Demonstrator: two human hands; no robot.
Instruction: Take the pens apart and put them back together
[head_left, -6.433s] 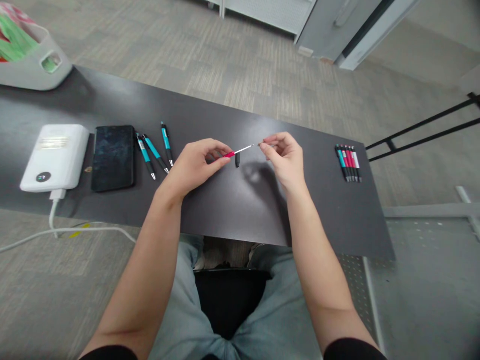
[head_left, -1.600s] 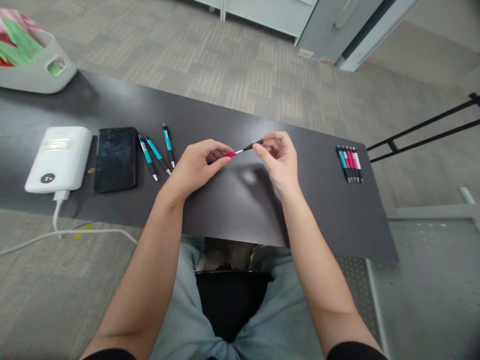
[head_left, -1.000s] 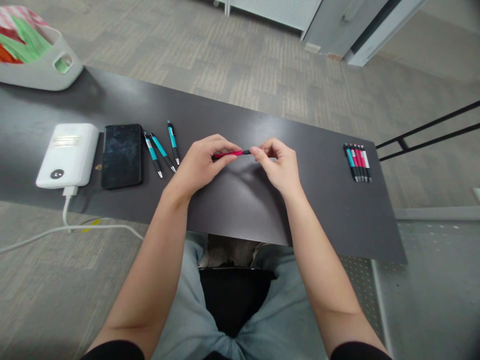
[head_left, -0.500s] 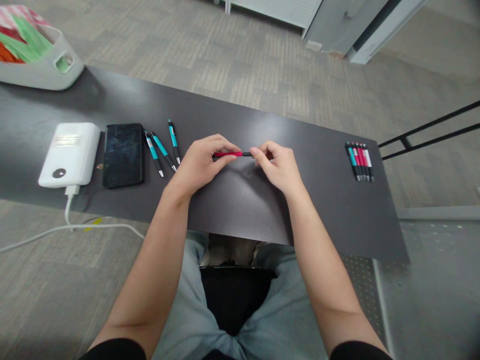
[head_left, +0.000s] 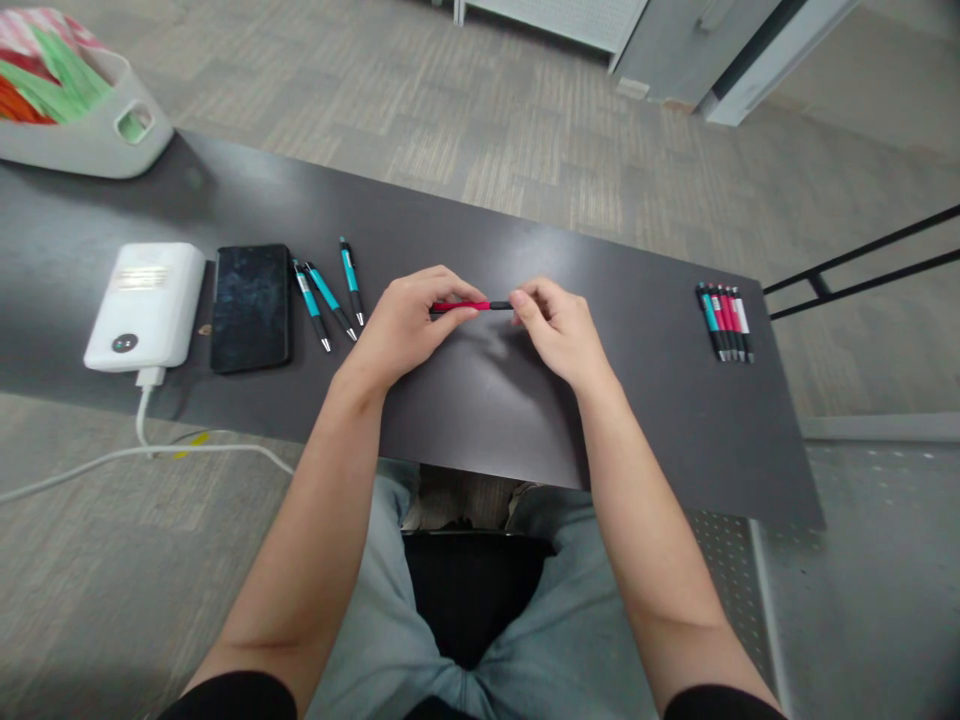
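**First speaker:** What were your hands holding?

**Second speaker:** Your left hand (head_left: pixel 401 325) was closed on a red pen (head_left: pixel 461 306), its barrel pinched between thumb and fingers. Your right hand (head_left: pixel 559 330) was closed on the pen's black front end (head_left: pixel 501 306). That end met the barrel with no gap showing.

**First speaker:** So it looked whole?

**Second speaker:** It looked joined, held level between your hands, just above the table (head_left: pixel 465 420). I could not tell whether it was fully tightened, because your fingers hid the tip.

**First speaker:** And the rest?

**Second speaker:** Three teal pens (head_left: pixel 328 297) lay loose just left of your left hand, with a phone (head_left: pixel 251 307) and a power bank (head_left: pixel 145 305) beyond them. A neat row of pens (head_left: pixel 724 322) lay well right of your right hand. I judged the row finished and the loose three left to do.
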